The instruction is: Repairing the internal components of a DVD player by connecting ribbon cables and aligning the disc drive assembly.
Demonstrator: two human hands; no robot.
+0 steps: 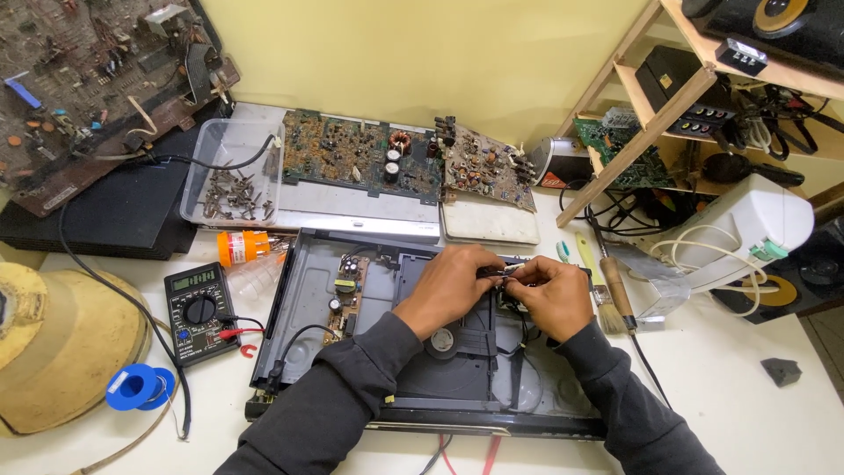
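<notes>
**Both hands on small part over open disc player**

Left hand (450,283) and right hand (552,295) meeting fingertip to fingertip, both pinched narrow on a small dark component (501,272), too small to identify. Held just above the far-centre of the opened disc player chassis (303,299). Multimeter (199,310) left of chassis, brush (613,286) just right, screw tray (230,171) far left.

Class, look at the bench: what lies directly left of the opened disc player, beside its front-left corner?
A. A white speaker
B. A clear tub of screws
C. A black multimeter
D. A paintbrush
C: the black multimeter lies on the table just left of the disc player; the tub of screws sits farther back, the paintbrush to the right.
</notes>
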